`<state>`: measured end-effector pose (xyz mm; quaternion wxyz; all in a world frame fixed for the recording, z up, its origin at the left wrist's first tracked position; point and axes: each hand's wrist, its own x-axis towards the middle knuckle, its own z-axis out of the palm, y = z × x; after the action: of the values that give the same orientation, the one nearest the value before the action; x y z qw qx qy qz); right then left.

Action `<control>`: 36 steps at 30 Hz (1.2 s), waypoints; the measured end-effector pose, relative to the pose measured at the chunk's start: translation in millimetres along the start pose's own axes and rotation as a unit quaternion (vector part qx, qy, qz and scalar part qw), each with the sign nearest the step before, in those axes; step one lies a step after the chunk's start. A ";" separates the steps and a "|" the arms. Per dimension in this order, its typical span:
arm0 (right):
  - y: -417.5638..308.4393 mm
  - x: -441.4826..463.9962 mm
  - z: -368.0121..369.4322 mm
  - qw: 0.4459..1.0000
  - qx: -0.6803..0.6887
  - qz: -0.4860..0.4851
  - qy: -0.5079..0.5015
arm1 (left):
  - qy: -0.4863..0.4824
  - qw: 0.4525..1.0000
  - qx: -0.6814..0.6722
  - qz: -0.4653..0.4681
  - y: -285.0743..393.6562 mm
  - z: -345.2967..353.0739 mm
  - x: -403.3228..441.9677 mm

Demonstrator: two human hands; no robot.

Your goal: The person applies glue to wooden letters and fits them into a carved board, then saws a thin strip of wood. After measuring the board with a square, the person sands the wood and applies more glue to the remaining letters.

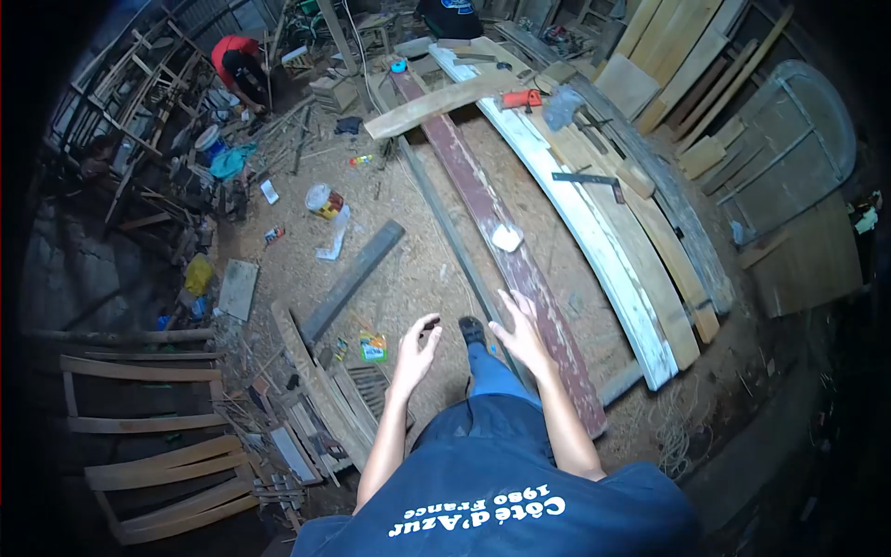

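My left hand (420,348) is raised in front of me with its fingers apart and slightly curled, holding nothing. To its right, my right hand (522,327) is held out with spread fingers, also bare. Nearest to it runs a long maroon plank (473,190) with worn, flaking paint, just to its right; I cannot tell whether the hand touches it. On this plank lies a small white object (507,238), its kind unclear. A narrow grey strip of wood (445,218) runs along the plank's left side. One dark shoe (471,329) shows between my hands.
A pale board (436,105) crosses the plank's far end. White-painted timber (575,209) bears a carpenter's square (590,179) and a red tool (522,97). On the littered floor are a bucket (324,200) and a grey beam (353,280). Another person (238,67) bends at back left.
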<state>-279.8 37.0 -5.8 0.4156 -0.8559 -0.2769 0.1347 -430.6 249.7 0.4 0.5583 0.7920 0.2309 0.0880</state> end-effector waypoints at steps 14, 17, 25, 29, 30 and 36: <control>158.0 215.9 31.3 0.986 -0.092 0.101 -0.100 | -0.051 0.979 0.173 -0.090 -82.7 124.4 218.6; 197.0 246.6 49.4 0.975 -0.139 0.142 -0.100 | -0.104 0.970 0.192 -0.105 -75.1 140.6 242.6; 243.2 286.0 84.9 0.942 -0.240 0.171 -0.161 | -0.174 0.934 0.279 -0.138 -97.3 159.9 285.5; 276.8 279.6 128.2 0.915 -0.353 0.134 -0.143 | -0.165 0.935 0.274 -0.154 -92.5 154.9 287.1; 271.5 280.1 124.1 0.915 -0.354 0.132 -0.142 | -0.163 0.935 0.274 -0.154 -92.9 154.8 286.3; 211.0 271.2 91.1 0.955 -0.252 0.111 -0.109 | -0.145 0.938 0.256 -0.183 -100.6 145.9 263.8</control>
<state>-25.5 148.1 -228.1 0.1359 -0.9382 -0.2490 0.1981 -168.0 276.2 -176.6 0.3708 0.8564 0.3030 -0.1930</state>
